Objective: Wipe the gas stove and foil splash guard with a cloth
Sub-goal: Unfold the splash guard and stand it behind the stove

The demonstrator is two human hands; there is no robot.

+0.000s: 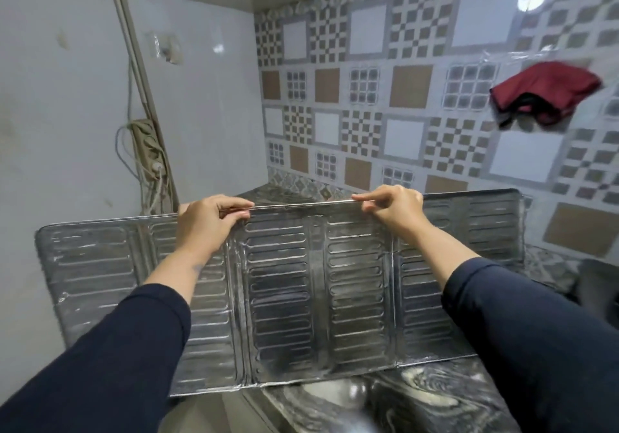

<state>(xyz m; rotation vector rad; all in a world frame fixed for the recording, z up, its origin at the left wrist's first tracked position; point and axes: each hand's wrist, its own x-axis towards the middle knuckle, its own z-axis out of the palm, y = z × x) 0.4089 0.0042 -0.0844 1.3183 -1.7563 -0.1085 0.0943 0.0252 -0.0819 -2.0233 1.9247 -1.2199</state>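
Two hands are engaged: the left hand [207, 221] and the right hand [393, 210] are each pinched onto the top edge of the foil splash guard [301, 282], which is held upright over the marbled counter [418, 395], in front of the tiled wall [368, 97]. No cloth is held; a red cloth [546, 92] is seen against the wall, well apart. The stove cannot be seen. Wiping is judged not yet under way.

Lighting: even, cool, indoor; a lamp glare spot is shining on the far-right tiled wall [532, 0]. Wide-angle distortion is bowing the edges. Near bottom is blurring; foil splash guard [284, 285] is glinting softly.
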